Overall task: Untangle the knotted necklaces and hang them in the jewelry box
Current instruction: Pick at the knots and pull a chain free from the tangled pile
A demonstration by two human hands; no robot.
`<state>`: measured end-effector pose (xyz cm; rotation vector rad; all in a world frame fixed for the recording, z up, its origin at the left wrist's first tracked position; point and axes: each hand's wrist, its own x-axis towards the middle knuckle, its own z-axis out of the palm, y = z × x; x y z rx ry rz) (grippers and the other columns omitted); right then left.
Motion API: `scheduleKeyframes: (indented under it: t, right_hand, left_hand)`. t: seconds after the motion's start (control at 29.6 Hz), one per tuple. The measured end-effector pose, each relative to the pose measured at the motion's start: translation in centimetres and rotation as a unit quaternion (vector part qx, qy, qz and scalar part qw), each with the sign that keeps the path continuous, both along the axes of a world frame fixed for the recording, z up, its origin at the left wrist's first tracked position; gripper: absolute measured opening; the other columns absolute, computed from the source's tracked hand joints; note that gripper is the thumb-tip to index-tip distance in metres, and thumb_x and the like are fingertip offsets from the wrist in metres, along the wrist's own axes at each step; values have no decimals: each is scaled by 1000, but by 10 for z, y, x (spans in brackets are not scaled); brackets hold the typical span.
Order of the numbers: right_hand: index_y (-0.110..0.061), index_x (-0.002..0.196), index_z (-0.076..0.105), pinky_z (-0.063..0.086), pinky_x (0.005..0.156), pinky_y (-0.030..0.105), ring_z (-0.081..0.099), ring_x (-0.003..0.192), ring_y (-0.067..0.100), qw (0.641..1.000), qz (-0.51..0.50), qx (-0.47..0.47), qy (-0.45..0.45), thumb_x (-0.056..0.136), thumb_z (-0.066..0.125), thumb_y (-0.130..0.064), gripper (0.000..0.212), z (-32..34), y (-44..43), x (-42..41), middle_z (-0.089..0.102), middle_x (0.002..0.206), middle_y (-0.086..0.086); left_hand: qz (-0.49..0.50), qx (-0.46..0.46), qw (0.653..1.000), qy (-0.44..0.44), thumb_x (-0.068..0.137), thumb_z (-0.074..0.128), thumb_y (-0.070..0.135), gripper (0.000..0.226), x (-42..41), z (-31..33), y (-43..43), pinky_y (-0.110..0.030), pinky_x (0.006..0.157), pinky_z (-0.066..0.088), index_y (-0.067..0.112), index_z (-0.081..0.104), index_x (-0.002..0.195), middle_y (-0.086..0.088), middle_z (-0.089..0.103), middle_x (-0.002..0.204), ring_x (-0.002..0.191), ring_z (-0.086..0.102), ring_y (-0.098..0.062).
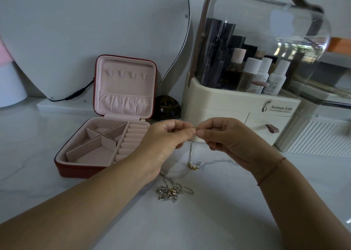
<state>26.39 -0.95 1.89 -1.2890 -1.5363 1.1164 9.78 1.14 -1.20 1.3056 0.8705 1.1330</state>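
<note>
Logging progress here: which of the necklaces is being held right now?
The chain pinched between the left hand and right hand, hanging with its gold end on the table. The tangled silver heap lies flat, nearer the person.

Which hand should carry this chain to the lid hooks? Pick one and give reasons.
Left, probably. Both hands pinch the chain, but the left hand is beside the open jewelry box, whose lid hooks stand on that side; the right hand would have to cross over.

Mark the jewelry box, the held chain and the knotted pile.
jewelry box [125, 82]: head view, lid's pink lining.
held chain [190, 151]: head view, its hanging stretch.
knotted pile [168, 192]: head view, tangled middle.
</note>
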Motion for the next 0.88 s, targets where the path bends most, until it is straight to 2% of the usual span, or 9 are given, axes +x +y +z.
scheduleKeyframes:
  t: [0.07, 0.17, 0.24, 0.3, 0.51, 0.68, 0.81, 0.88]
  right_hand:
    - [-7, 87, 72, 40, 61, 23, 43, 59, 13, 1000, -6, 6, 2, 68, 74, -19, 23, 0, 1, 0, 54, 62, 4]
    - [-11, 84, 74, 41, 61, 23, 43, 58, 13, 1000, -9, 13, 7, 62, 74, -27, 26, 0, 0, 1, 53, 63, 6]
    - [-16, 78, 75, 42, 61, 23, 43, 58, 13, 1000, -3, 16, 2, 65, 74, -28, 18, 0, 0, 0, 53, 63, 5]
    - [-17, 76, 74, 42, 61, 23, 43, 58, 13, 1000, -2, 16, -12, 75, 72, -21, 5, 1, -1, 0, 53, 63, 5]
    - [-8, 79, 69, 38, 58, 23, 42, 56, 13, 997, 8, 15, -70, 85, 65, -16, 11, 3, -3, -2, 50, 59, 4]
    - [-9, 73, 61, 39, 55, 19, 44, 52, 8, 992, 19, 20, -121, 89, 57, -8, 17, 5, -5, -6, 53, 59, 0]
    - [-9, 75, 59, 40, 56, 21, 44, 57, 13, 999, 27, 13, -30, 90, 52, -1, 19, 4, -4, -5, 56, 63, 3]
    - [-9, 75, 60, 41, 56, 20, 46, 58, 12, 999, 45, -1, 17, 86, 54, -5, 13, 3, -4, -5, 56, 65, 4]
  left_hand:
    - [-1, -1, 1000, -2, 79, 72, 15, 5, 0, 0, 0, -20, 69, 47, 19, 72, 77, 6, 61, 64, 65, 52, -6]
    - [-5, -9, 1000, -6, 77, 74, 15, 7, -1, 0, 0, -22, 71, 47, 21, 73, 75, 6, 62, 66, 66, 54, -6]
    - [-9, -11, 1000, -3, 76, 75, 16, 7, -1, -1, 1, -24, 74, 47, 23, 73, 74, 7, 63, 67, 69, 55, -7]
    - [-17, -15, 1000, -1, 77, 75, 17, 4, -1, -1, 1, -26, 76, 47, 21, 74, 77, 5, 64, 69, 70, 55, -8]
    - [-41, -32, 999, -5, 85, 64, 10, 13, 3, -1, 2, -25, 69, 47, 14, 73, 76, 4, 59, 62, 63, 55, -6]
    - [-44, -60, 997, 9, 87, 56, 10, 15, 6, 0, 1, -24, 67, 48, 5, 68, 81, 1, 55, 61, 63, 52, -9]
    - [-91, -68, 993, 19, 91, 51, 15, 19, 5, -3, 1, -28, 74, 49, 6, 66, 82, -4, 56, 72, 72, 53, -14]
    - [-115, -65, 991, 22, 93, 48, 14, 22, 6, -5, 0, -26, 70, 49, 4, 66, 87, -4, 59, 76, 73, 57, -12]
